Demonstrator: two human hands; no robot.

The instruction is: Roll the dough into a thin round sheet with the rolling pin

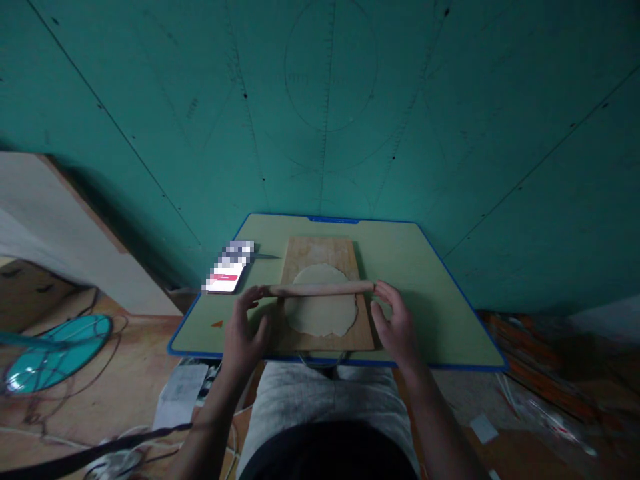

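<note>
Head view: your left hand (pixel 246 331) and right hand (pixel 396 327), thumbs spread loosely, touch opposite ends of rolling pin (pixel 320 289); flat dough (pixel 323 316) beneath.

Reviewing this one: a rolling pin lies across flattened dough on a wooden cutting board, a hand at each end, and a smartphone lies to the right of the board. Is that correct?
Not quite: the head view shows the smartphone left of the wooden cutting board, not right. The rest of your statement stands.

Dim light is spread over the frame, the right-hand corners are darkened and softened, and the bright phone screen (pixel 231 268) left of centre is partly pixelated.
</note>
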